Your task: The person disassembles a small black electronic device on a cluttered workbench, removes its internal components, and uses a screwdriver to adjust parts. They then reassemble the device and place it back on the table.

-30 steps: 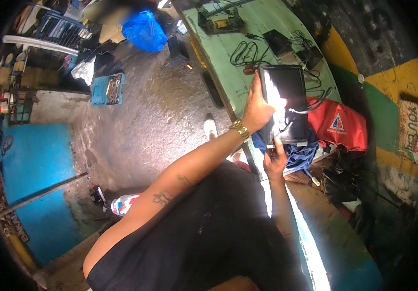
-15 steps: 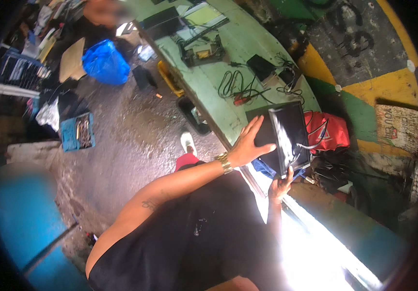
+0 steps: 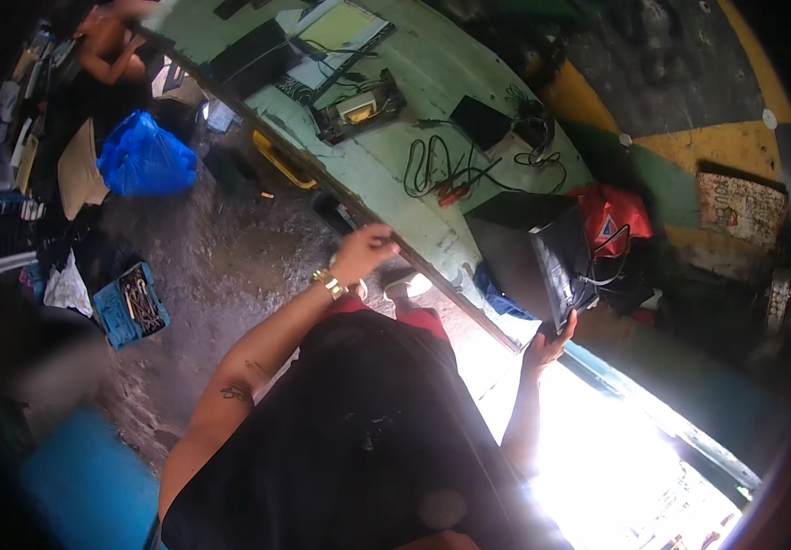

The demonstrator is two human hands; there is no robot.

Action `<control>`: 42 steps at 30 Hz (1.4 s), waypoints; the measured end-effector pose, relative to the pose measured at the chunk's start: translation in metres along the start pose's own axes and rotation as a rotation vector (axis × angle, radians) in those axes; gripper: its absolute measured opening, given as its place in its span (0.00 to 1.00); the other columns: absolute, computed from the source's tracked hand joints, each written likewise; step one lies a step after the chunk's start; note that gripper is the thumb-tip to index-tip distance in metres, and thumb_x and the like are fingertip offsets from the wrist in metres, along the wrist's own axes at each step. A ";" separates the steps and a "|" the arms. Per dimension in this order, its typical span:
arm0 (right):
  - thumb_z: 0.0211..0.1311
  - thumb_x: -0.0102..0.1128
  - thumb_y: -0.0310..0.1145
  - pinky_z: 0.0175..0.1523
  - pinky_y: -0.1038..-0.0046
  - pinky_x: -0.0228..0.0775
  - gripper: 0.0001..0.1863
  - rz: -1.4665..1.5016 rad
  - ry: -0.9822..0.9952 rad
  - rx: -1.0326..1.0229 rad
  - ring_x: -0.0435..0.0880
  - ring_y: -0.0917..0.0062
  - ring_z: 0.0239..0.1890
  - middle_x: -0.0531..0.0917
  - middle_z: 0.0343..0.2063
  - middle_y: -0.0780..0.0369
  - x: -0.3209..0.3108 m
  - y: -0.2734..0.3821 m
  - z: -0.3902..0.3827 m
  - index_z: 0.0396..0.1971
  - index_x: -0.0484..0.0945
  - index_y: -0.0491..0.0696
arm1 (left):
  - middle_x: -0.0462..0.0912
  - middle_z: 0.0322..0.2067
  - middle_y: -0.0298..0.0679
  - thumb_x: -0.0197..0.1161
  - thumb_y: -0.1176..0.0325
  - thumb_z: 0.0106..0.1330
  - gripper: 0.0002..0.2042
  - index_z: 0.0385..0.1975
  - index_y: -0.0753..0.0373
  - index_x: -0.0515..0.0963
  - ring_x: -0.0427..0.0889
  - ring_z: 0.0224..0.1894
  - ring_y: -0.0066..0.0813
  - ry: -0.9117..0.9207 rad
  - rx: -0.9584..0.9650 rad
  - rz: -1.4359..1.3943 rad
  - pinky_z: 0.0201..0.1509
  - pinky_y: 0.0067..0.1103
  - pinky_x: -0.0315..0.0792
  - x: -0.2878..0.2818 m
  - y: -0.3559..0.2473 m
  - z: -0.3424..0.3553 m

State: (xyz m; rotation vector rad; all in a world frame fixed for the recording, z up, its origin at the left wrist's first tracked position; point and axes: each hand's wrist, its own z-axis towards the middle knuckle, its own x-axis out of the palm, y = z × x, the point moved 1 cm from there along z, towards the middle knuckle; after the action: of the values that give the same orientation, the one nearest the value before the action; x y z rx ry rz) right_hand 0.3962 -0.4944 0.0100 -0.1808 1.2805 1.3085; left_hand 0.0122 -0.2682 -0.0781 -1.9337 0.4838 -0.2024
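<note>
A black, boxy device [image 3: 530,240] with a glossy panel and a pale cable stands tilted at the near right end of the green workbench. My right hand [image 3: 551,346] grips its lower near corner, fingers partly hidden behind the edge. My left hand [image 3: 365,254], with a gold watch at the wrist, is in the air by the bench's front edge, apart from the device. Its fingers are curled in and I see nothing in them. Beyond the device lie a coiled black cable with a red end [image 3: 451,195] and a small black box [image 3: 481,123].
On the far bench [image 3: 432,78] are an opened frame-like part [image 3: 356,112] and a dark flat case [image 3: 250,57]. A red bag [image 3: 608,215] is behind the device. A blue plastic bag [image 3: 146,154] and a blue tool box [image 3: 131,305] sit on the floor. Another person [image 3: 106,48] is at far left.
My left hand has left the device, moved left to the bench edge and curled its fingers. The device has turned, showing its broad dark side. My right hand still holds it.
</note>
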 end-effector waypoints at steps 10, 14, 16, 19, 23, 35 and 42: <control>0.64 0.54 0.15 0.63 0.64 0.72 0.38 0.104 -0.110 0.085 0.82 0.57 0.58 0.77 0.60 0.45 0.019 0.009 -0.001 0.74 0.60 0.52 | 0.72 0.64 0.61 0.86 0.62 0.44 0.59 0.75 0.69 0.51 0.72 0.66 0.59 -0.607 0.400 0.715 0.71 0.40 0.66 -0.159 -0.053 0.121; 0.64 0.55 0.15 0.61 0.62 0.75 0.38 0.181 -0.042 0.084 0.82 0.58 0.59 0.77 0.61 0.46 0.015 0.007 -0.001 0.74 0.59 0.53 | 0.70 0.67 0.58 0.88 0.62 0.41 0.61 0.76 0.63 0.51 0.70 0.69 0.55 -0.453 0.338 0.581 0.71 0.37 0.67 -0.174 -0.066 0.141; 0.65 0.56 0.16 0.58 0.62 0.77 0.38 0.222 -0.015 0.080 0.83 0.59 0.58 0.77 0.61 0.47 0.012 0.007 -0.001 0.74 0.59 0.54 | 0.70 0.67 0.57 0.87 0.61 0.42 0.59 0.74 0.64 0.54 0.70 0.70 0.53 -0.499 0.310 0.574 0.71 0.36 0.67 -0.172 -0.067 0.141; 0.66 0.59 0.18 0.54 0.63 0.80 0.37 0.162 -0.026 0.010 0.85 0.59 0.55 0.81 0.58 0.48 0.009 0.005 0.002 0.73 0.61 0.56 | 0.72 0.65 0.56 0.86 0.60 0.45 0.54 0.71 0.68 0.57 0.72 0.68 0.50 -0.532 0.392 0.536 0.71 0.36 0.67 -0.166 -0.072 0.145; 0.66 0.62 0.19 0.51 0.62 0.82 0.34 0.120 -0.056 -0.052 0.87 0.53 0.52 0.83 0.53 0.45 0.010 0.003 0.004 0.71 0.64 0.54 | 0.72 0.63 0.54 0.83 0.62 0.51 0.51 0.73 0.70 0.57 0.71 0.66 0.48 -0.554 0.468 0.362 0.70 0.36 0.66 -0.158 -0.090 0.162; 0.62 0.52 0.16 0.43 0.66 0.79 0.43 -0.049 -0.202 0.393 0.87 0.62 0.43 0.85 0.52 0.50 0.007 0.018 -0.018 0.78 0.55 0.54 | 0.79 0.61 0.48 0.68 0.58 0.66 0.32 0.64 0.74 0.73 0.76 0.60 0.36 -0.549 0.491 -0.170 0.67 0.30 0.65 -0.162 -0.141 0.212; 0.68 0.53 0.30 0.24 0.78 0.66 0.16 0.270 0.010 1.037 0.76 0.83 0.23 0.78 0.22 0.67 0.080 0.073 -0.134 0.52 0.84 0.51 | 0.80 0.59 0.42 0.64 0.64 0.65 0.31 0.68 0.69 0.70 0.80 0.56 0.33 -0.401 0.462 -0.731 0.62 0.27 0.72 -0.207 -0.191 0.164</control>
State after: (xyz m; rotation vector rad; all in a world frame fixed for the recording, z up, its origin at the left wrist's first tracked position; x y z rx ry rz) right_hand 0.2419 -0.5176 -0.0624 0.7324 1.8713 0.7077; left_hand -0.0701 0.0211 0.0463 -1.5576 -0.5147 -0.3465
